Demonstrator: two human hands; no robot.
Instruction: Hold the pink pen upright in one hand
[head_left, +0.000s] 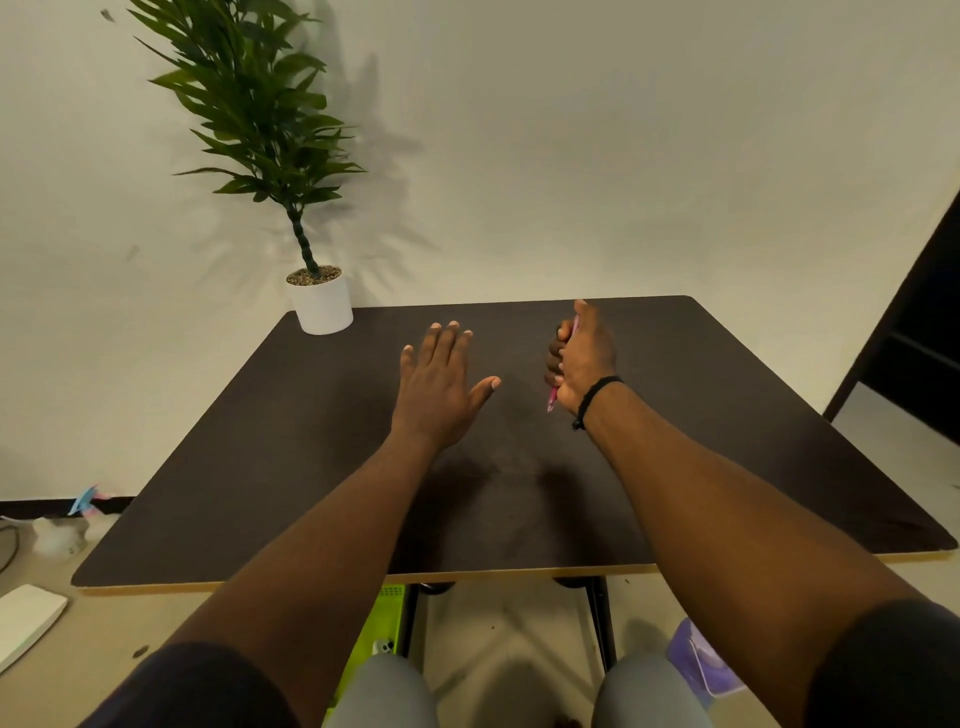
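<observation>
Right hand (582, 358) fist-clamps pink pen (552, 399), tip down, over dark table (208, 467). Left hand (439, 387) beside it, fingers straight, thumb spread, holding nothing.

pink pen (552, 400) mostly hidden inside right hand (584, 358)
</observation>
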